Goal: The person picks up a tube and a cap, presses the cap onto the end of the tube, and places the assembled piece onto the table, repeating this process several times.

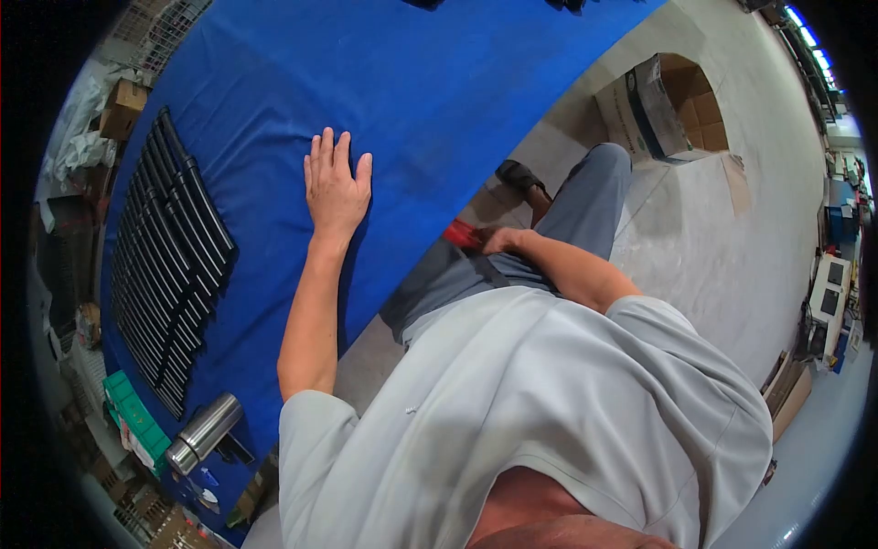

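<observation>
My left hand (pixel 338 188) lies palm down on the blue cloth (pixel 430 101) that covers the table, fingers stretched out and nothing under them that shows. At my lap, just below the table's edge, my right hand (pixel 501 241) is closed around a red object (pixel 464 234), partly hidden by the cloth's edge and smeared; I cannot tell its kind. To the left of my left hand, many slim black rods or tubes (pixel 169 274) lie side by side in a fanned row on the cloth.
A steel flask (pixel 206 432) lies on its side at the table's near left corner, beside a green bin (pixel 137 423). An open cardboard box (pixel 663 110) stands on the floor to the right. Dark items (pixel 562 4) show at the far table edge. Equipment (pixel 830 306) lines the right side.
</observation>
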`<state>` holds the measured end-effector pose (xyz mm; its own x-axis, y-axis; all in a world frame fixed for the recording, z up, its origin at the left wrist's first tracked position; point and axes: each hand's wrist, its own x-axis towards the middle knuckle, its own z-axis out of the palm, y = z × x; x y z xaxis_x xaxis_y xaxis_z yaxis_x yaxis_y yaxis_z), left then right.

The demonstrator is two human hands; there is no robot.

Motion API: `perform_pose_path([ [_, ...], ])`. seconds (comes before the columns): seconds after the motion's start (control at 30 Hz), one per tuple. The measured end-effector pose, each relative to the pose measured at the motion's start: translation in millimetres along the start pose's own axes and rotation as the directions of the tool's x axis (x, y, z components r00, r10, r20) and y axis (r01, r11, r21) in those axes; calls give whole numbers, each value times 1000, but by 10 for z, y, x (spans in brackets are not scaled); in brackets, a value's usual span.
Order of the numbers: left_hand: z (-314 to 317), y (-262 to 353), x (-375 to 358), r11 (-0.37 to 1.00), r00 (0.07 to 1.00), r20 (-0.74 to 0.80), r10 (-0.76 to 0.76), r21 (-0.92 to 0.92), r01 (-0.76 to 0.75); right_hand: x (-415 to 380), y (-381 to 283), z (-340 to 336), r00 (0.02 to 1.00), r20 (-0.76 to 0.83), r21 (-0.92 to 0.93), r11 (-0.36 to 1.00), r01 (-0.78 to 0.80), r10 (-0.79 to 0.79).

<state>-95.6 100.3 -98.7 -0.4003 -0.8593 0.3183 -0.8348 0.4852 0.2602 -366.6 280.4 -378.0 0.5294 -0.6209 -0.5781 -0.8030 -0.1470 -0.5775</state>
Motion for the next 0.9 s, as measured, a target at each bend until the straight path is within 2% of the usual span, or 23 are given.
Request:
perform_pose_path([
  [0.03, -5, 6, 0, 1000, 1000, 0, 0, -6, 0, -19, -41, -25, 999, -16, 39, 999, -37, 37],
  [0.1, -27, 20, -1, 1000, 1000, -2, -4, -13, 4, -97, -71, -131, 993, 105, 31, 999, 41, -44],
  [0.2, -33, 21, 1, 1000, 1000, 1, -8, -15, 8, -99, -150, -256, 978, 192, -1, 996, 87, -85],
  [0.57, -71, 46, -8, 1000, 999, 46, -4, 10, 4, -95, -195, -185, 985, 150, 61, 995, 81, -89],
  [0.9, -208, 174, 53, 999, 990, 141, -25, 25, 22, 81, -216, -451, 986, 96, 164, 979, 122, -139],
])
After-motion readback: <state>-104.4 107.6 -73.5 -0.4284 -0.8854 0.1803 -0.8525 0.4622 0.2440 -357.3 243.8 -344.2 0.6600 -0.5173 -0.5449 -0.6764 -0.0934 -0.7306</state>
